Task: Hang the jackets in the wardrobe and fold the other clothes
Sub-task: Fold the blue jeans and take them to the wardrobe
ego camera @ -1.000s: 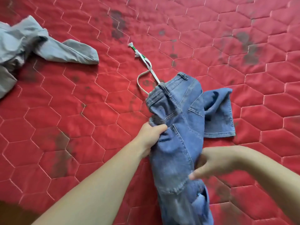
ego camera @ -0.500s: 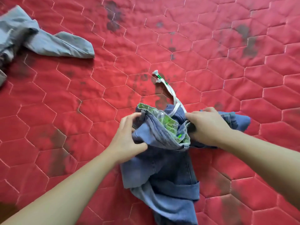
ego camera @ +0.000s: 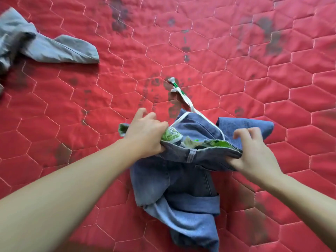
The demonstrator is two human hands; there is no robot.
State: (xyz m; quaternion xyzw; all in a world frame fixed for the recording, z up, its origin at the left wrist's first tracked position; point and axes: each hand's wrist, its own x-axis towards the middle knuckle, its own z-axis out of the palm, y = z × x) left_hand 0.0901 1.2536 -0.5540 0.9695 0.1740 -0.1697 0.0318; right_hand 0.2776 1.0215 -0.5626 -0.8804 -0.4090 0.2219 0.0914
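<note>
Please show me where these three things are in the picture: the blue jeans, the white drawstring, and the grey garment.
blue jeans [ego camera: 181, 180]: head view, on the denim below the waistband.
white drawstring [ego camera: 188, 102]: head view, on the flat cord lying on the red quilt.
grey garment [ego camera: 60, 49]: head view, on its outstretched part.

Bare red quilted bedcover [ego camera: 254, 70] lies open across the far side and to the right of the jeans [ego camera: 183, 180], and between them and the grey garment [ego camera: 54, 50] at the far left. The jeans' white drawstring [ego camera: 183, 99] trails onto the quilt just beyond the waistband, crossing that stretch. Both forearms flank the bunched denim at the near side.
</note>
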